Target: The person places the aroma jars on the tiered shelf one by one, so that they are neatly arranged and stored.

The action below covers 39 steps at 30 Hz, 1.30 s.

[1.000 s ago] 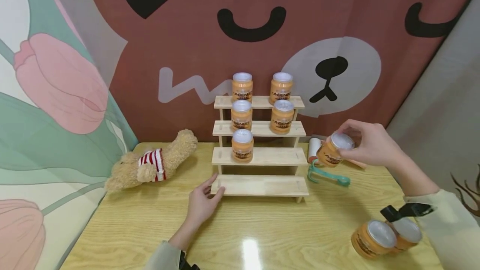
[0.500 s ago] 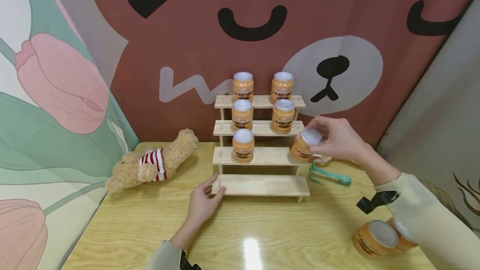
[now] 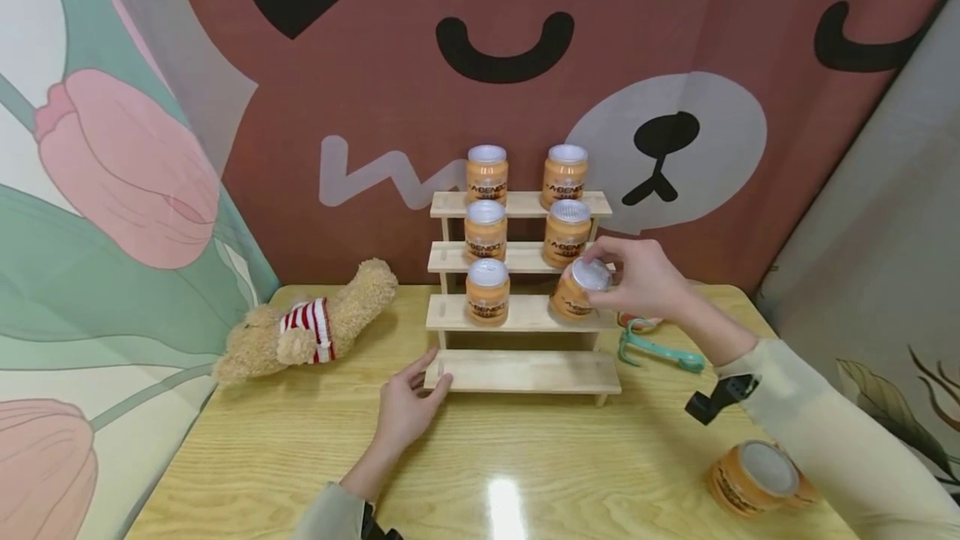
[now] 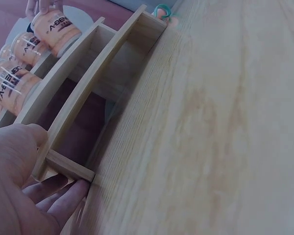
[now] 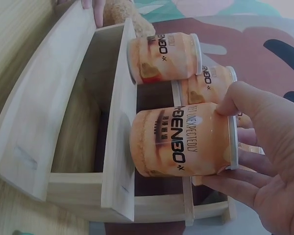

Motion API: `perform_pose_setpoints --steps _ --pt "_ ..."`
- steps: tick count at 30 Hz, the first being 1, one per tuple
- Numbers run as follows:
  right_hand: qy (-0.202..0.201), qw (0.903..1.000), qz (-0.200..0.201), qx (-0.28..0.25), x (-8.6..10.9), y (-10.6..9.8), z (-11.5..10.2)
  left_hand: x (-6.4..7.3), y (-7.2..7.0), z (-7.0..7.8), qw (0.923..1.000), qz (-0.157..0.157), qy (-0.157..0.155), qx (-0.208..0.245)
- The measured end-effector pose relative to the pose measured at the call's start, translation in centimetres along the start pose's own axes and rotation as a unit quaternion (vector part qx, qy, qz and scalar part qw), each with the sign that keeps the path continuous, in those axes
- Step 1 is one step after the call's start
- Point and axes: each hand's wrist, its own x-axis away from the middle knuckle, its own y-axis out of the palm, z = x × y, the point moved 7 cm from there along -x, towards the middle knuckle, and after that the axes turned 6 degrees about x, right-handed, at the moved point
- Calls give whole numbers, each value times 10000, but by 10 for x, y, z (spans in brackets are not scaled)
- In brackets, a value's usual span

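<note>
One orange jar (image 3: 572, 300), right of centre, is pinched near its lid (image 3: 592, 275) by the right hand (image 3: 637, 277) at the wooden rack (image 3: 521, 312); lower centre, the left hand (image 3: 408, 408) grips the bottom step (image 3: 525, 370).
</note>
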Motion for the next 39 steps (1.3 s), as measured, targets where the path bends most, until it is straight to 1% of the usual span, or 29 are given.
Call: perform_pose_setpoints --steps 6,14,27,30,36,39 --pt "-53 9998 155 66 -2 4 -5 0 0 -1 10000 31 20 25" --pt "281 9987 200 -368 3 13 -2 1 1 1 9999 33 90 -35" --pt "465 9940 337 -934 6 20 0 0 -3 0 9999 37 88 -79" --pt "396 9941 499 -876 7 20 0 0 -4 1 9999 36 103 -102" --pt "145 9942 832 -658 14 17 2 -1 0 4 9998 -23 178 -52" --pt "269 9940 890 -574 20 9 5 0 0 4 9999 -14 169 -17"
